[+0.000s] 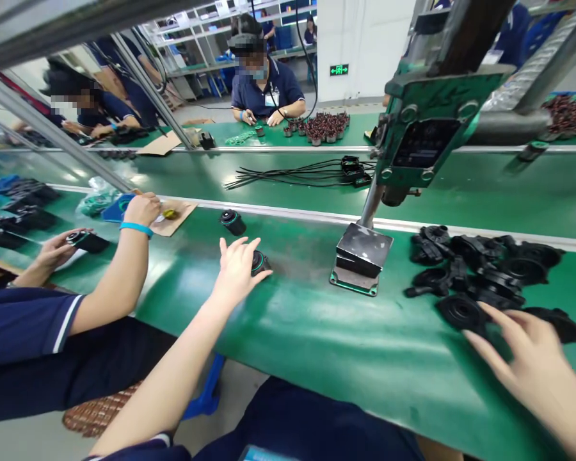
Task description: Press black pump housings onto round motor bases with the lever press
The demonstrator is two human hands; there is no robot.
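Observation:
My left hand is around a black cylindrical part with a teal ring, which shows between index finger and thumb. Its other fingers are spread, and the part's far side is hidden. A similar black cylinder stands just beyond that hand. On the right, my right hand has thumb and index finger at the edge of a round black plastic housing, at the near side of a pile of black housings.
A press rises over the bench, with a black block on a metal base below. Black cables lie beyond the rail. At left, a co-worker's hands work near cardboard. Another person sits opposite.

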